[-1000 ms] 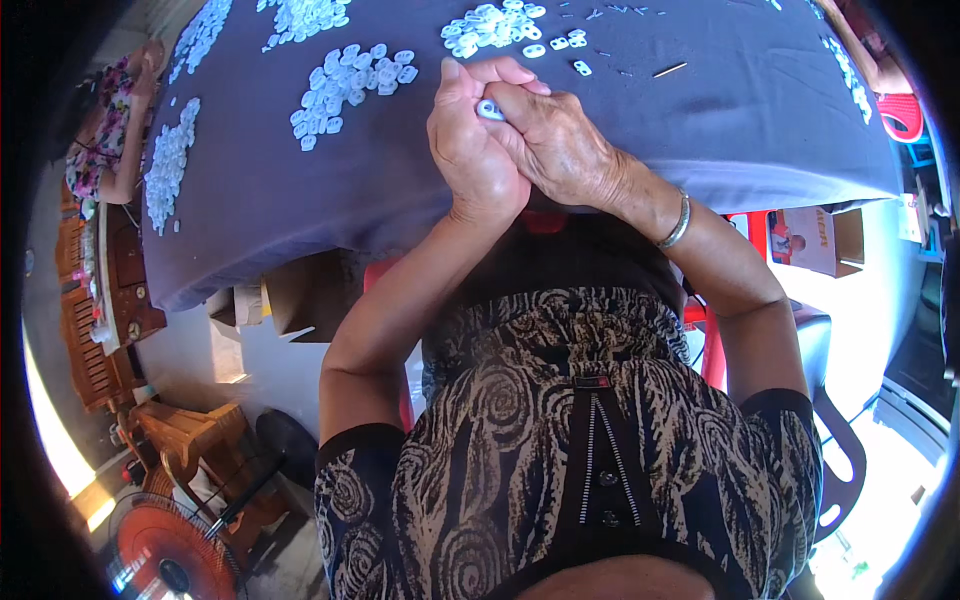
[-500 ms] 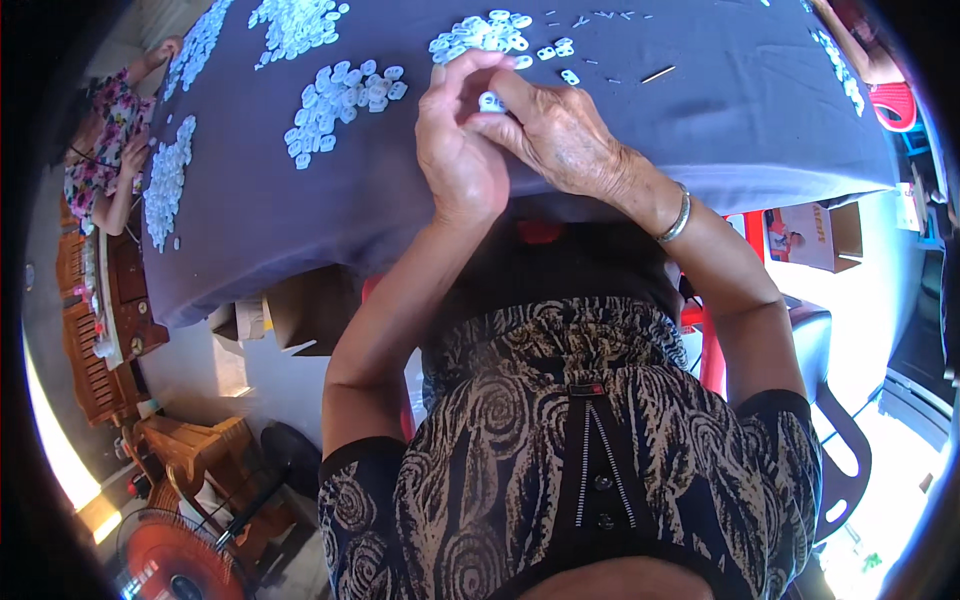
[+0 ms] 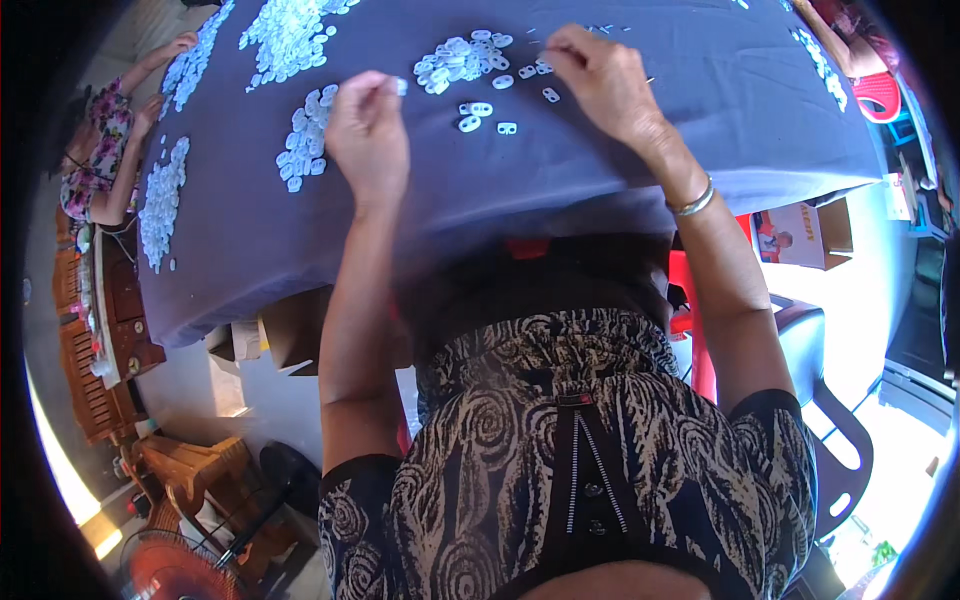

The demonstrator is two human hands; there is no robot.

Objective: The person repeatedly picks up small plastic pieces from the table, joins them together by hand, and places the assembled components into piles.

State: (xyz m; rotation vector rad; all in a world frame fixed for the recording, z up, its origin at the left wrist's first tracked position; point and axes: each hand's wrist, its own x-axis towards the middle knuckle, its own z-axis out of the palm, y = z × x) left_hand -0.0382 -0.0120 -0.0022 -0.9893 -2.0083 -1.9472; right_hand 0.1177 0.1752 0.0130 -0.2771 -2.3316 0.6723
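My left hand [image 3: 370, 135] is closed in a pinch over the table, with a small white two-holed piece [image 3: 402, 87] at its fingertips. Just left of it is a heap of similar white pieces [image 3: 302, 150]. My right hand [image 3: 608, 85], a silver bangle at the wrist, is pinched near the thin little pins [image 3: 606, 29]; what its fingers hold, if anything, does not show. Between my hands lie a pile of white two-holed pieces [image 3: 455, 62] and, nearer to me, a few loose ones [image 3: 470, 124].
A dark grey cloth [image 3: 540, 190] covers the table. More white heaps [image 3: 290, 40] are at the far left. Another person's hands [image 3: 150, 105] work at the left edge, and someone's arm [image 3: 850, 62] reaches in at right. A fan [image 3: 180, 570] stands at lower left.
My hands were together around a white piece and have parted, left hand leftward, right hand up and rightward. The few loose pieces between them have come into view.
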